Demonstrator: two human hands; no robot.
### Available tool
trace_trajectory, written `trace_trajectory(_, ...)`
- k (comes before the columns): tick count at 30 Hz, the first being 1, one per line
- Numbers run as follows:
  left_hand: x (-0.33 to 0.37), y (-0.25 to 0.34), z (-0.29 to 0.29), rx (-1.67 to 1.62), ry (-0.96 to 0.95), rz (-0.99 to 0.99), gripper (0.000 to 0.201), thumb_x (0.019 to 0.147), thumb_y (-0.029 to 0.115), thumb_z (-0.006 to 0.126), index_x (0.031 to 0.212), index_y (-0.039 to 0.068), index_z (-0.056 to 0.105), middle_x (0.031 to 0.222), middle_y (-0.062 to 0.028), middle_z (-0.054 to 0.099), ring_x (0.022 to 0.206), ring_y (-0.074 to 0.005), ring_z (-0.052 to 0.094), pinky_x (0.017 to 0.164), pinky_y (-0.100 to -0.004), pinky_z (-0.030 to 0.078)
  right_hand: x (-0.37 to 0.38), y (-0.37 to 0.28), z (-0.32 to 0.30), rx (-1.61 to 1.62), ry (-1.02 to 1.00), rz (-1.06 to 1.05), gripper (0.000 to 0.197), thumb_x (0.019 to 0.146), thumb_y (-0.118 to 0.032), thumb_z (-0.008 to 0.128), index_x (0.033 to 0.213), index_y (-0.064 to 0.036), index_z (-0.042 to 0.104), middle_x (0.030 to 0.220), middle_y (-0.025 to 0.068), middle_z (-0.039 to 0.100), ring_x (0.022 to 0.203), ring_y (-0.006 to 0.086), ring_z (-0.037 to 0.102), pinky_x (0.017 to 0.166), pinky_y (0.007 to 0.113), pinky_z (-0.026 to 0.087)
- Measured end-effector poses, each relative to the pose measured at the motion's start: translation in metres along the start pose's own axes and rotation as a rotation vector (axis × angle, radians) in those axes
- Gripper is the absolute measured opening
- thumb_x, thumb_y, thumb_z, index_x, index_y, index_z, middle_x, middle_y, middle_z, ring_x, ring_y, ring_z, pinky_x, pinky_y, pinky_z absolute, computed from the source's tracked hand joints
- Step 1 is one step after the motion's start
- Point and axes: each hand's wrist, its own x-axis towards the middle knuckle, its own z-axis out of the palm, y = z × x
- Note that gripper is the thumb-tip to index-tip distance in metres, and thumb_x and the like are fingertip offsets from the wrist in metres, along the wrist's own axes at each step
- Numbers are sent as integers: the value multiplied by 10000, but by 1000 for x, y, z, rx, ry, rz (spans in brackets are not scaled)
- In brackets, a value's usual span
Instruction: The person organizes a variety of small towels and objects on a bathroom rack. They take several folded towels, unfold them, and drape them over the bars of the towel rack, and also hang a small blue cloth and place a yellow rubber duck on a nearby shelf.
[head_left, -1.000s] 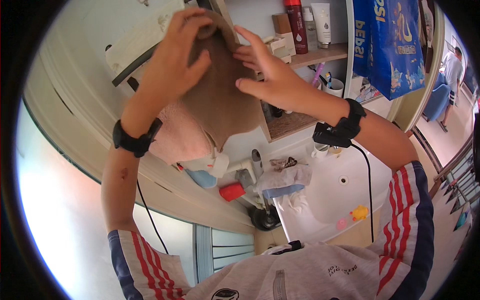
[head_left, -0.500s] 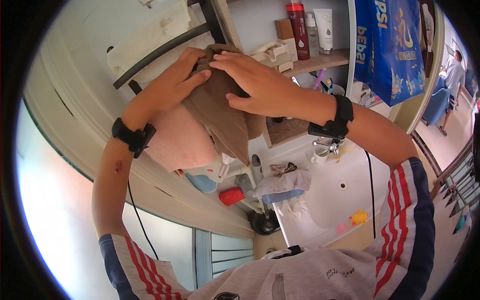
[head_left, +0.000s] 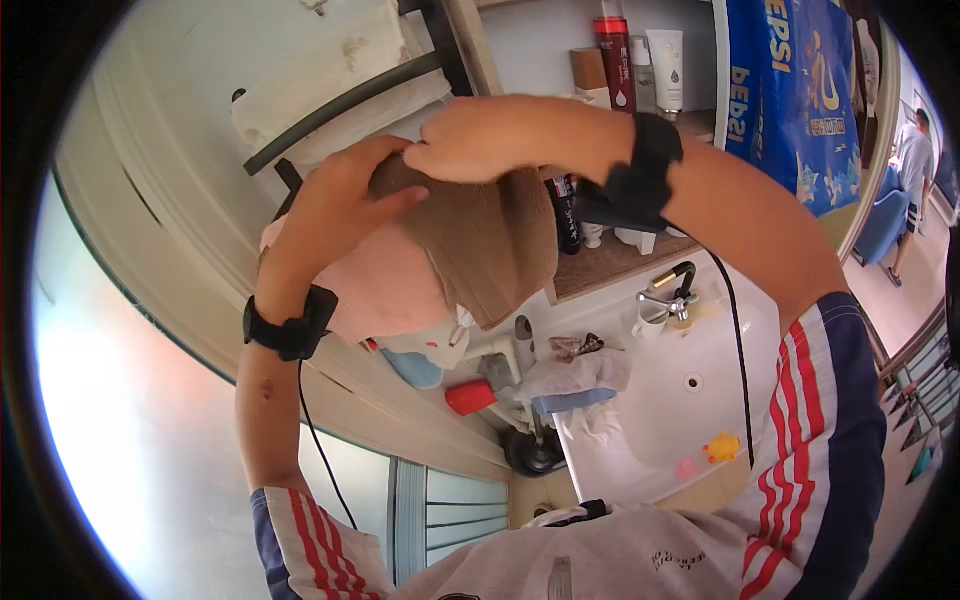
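Note:
A brown towel [head_left: 490, 245] hangs in front of me beside a pink towel [head_left: 385, 285], partly overlapping it. My left hand [head_left: 358, 192] has the brown towel's upper left part between its thumb and fingers. Close by, my right hand [head_left: 475, 140] is closed at the same towel's top edge, palm down, its fingertips mostly hidden and nearly touching the left hand. Both wrists wear black straps. Just above my hands runs the dark bar of a towel rack [head_left: 345, 112], with a white towel [head_left: 310, 85] behind it.
A shelf [head_left: 590, 270] with bottles and tubes stands right of the towels. Below it are a white sink [head_left: 660, 420] with a tap [head_left: 668, 300], grey cloth and a yellow toy duck [head_left: 722, 447]. A blue bag [head_left: 790, 100] hangs at right; a person [head_left: 912, 180] stands beyond the doorway.
The brown towel has spread out flatter and to the right. My right hand has turned palm down and closed in on the towel's top edge; my left hand has shifted slightly lower.

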Motion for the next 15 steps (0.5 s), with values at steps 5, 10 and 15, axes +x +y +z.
trace_trajectory(5, -3, -17, 0, -84, -78, -66, 311, 898, 186, 638, 1110, -39, 602, 1003, -207, 653, 905, -358, 617, 806, -392, 480, 20, 2, -11, 589, 95, 99, 568, 871, -459, 495, 1158, 11, 634, 1213, 237, 590, 1106, 379, 581, 991, 477, 401)
trace_trajectory(10, 0, -15, 0, -159, -85, 3, 279, 917, 148, 604, 1124, -37, 598, 1029, -206, 650, 952, -368, 603, 837, -384, 466, 32, 11, -22, 829, -4, 402, 586, 816, -495, 554, 1132, -12, 654, 1198, 196, 572, 1090, 354, 561, 979, 465, 357)
trace_trajectory(15, -4, -24, 8, -81, 12, 61, 258, 938, 92, 566, 1163, -28, 602, 1039, -191, 660, 940, -314, 613, 846, -353, 468, 24, 19, -6, 143, -12, 31, 327, 852, -172, 483, 988, 49, 682, 908, 246, 674, 888, 359, 643, 811, 428, 491)
